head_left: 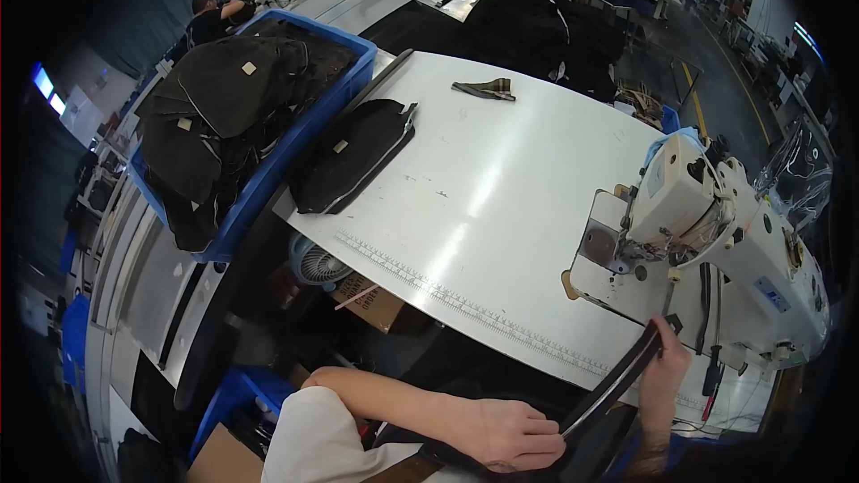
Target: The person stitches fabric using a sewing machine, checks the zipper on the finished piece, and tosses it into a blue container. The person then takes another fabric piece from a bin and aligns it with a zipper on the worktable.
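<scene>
A dark strip (617, 382) with a pale line along it stretches between my two hands at the table's front edge. My left hand (510, 434) is closed on its lower end, over my lap. Pinched in my right hand (665, 362) is the upper end, just in front of the sewing machine (676, 192). On the white table (528, 188), a black fabric piece (349, 156) with a small tag lies at the far left. A small olive and dark fabric scrap (488, 89) rests near the back edge.
A blue bin (259, 181) heaped with dark fabric pieces (233, 80) stands left of the table. A ruler strip (465, 304) runs along the front edge. Screwdriver-like tools (713, 367) lie right of my right hand. Beneath are a fan (318, 264) and cardboard box (371, 304). A person (210, 20) is far left.
</scene>
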